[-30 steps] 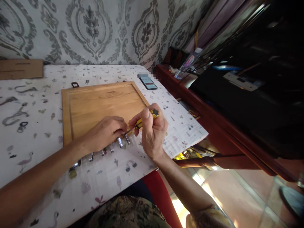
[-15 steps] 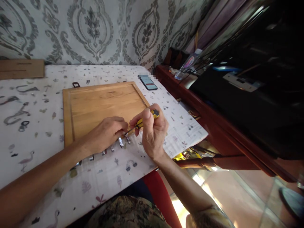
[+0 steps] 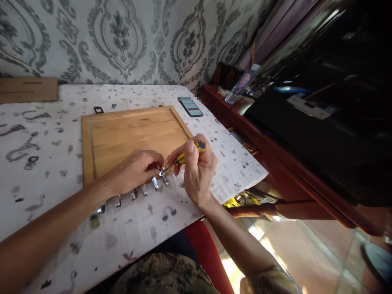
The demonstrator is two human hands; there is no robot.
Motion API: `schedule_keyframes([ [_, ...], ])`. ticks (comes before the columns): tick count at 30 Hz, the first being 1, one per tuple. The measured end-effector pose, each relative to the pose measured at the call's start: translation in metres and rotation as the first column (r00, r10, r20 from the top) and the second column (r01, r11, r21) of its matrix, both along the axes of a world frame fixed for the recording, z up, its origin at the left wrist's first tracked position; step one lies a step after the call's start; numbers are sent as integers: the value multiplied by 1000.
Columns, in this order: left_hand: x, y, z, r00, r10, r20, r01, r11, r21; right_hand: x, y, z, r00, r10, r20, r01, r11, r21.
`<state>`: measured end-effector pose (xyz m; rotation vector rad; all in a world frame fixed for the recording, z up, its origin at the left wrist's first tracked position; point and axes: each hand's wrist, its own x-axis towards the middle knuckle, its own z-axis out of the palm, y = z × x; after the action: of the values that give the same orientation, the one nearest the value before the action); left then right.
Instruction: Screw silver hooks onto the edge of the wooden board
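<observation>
- head view, centre of the frame: the screwdriver (image 3: pixel 181 159) is gripped in the right hand (image 3: pixel 199 170), its long axis slanting from the butt at upper right down to the tip at lower left.
- the tip comes down at the near edge of the panel (image 3: pixel 131 132), by the rightmost hook (image 3: pixel 165 178); whether it is seated in a screw is too small to tell.
- the left hand (image 3: pixel 136 169) lies just left of that tip, fingers curled and close together over the panel's edge; the fingertips are partly hidden, so i cannot tell whether they pinch anything.
- of the two hands, the left has its fingers nearer the tip; the right is set back to the right, behind the handle.
- the panel lies flat on the table (image 3: pixel 229 163), left of centre, its near edge rising from lower left to the middle.
- other hooks (image 3: pixel 155 183) line that edge, running down-left from the tip, partly under the left forearm.
- upper middle, beyond the panel and well apart from both hands: a phone (image 3: pixel 192 107).
</observation>
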<state>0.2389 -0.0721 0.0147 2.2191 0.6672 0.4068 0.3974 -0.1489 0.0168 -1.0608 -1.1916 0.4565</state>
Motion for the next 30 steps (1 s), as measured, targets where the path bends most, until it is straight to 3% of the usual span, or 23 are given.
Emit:
schedule_keyframes([
  [9,-1,3,5,999,6,-51,-8,999,-48,0,0,-1,1000,5,10,-5,1000,-1],
  [20,1,3,-1,999,26,35,-24,997,-68,0,-1,-1,1000,6,3,-6,1000,3],
  [25,1,2,-3,993,-19,120,25,998,-49,0,-1,0,1000,9,9,-9,1000,12],
  [30,1,5,-7,995,-11,100,16,999,-51,0,-1,1,1000,3,14,-3,1000,13],
])
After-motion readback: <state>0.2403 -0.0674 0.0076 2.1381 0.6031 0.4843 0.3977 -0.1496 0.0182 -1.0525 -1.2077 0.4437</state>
